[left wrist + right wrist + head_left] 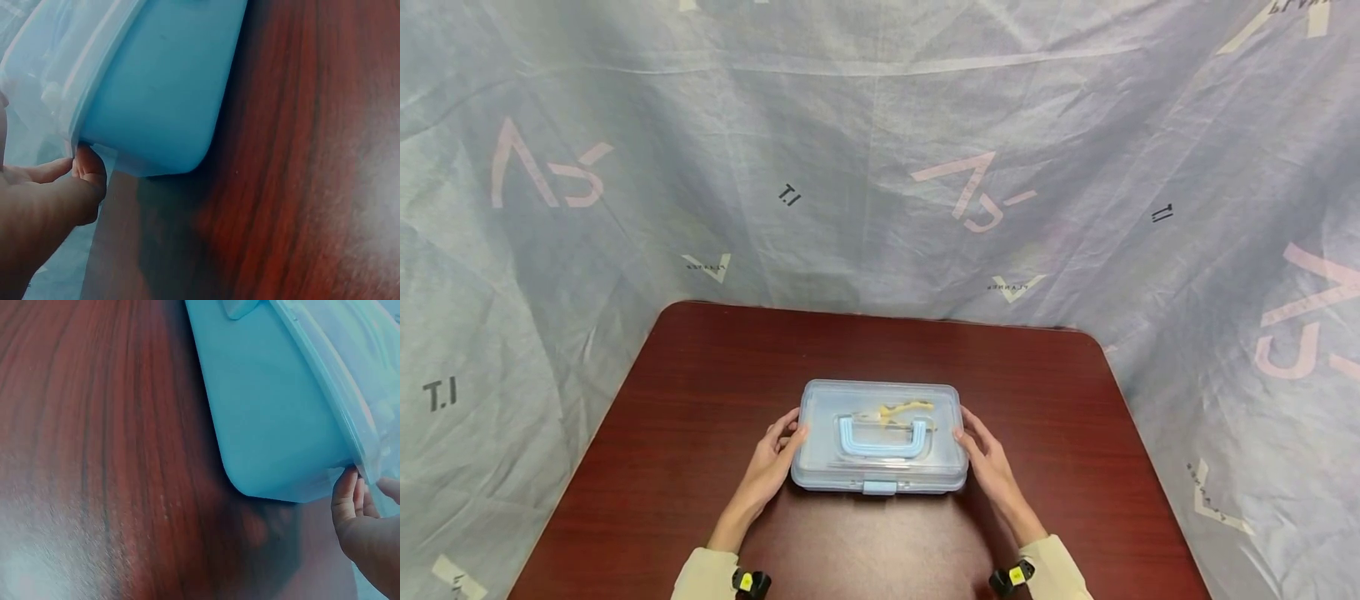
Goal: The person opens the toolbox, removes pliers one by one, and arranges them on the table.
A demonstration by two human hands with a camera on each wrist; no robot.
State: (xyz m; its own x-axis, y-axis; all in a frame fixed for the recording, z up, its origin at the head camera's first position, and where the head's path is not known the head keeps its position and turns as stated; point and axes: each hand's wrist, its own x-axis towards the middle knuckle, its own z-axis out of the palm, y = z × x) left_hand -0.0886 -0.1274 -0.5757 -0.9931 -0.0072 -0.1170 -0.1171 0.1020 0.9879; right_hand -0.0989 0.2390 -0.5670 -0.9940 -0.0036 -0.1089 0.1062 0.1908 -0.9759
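A light-blue plastic storage box (827,461) with a see-through lid sits on the table in front of me, its long side facing me. A pale-blue carrying handle (882,451) lies folded down on the lid, and a blue latch (879,487) is at the middle of the front. Something yellow with dark marks (904,410) shows dimly through the lid. My left hand (766,463) grips the box's left end, thumb by the lid edge and fingers under the rim. At the right end, my right hand (992,467) holds the rim the same way, fingertips (345,485) tucked beneath it.
The dark red-brown wooden table (715,375) has rounded far corners. Grey printed cloth (865,167) hangs behind it and along both sides, close to its edges. Pale sleeves (703,575) and black wrist devices are at the near edge of the head view.
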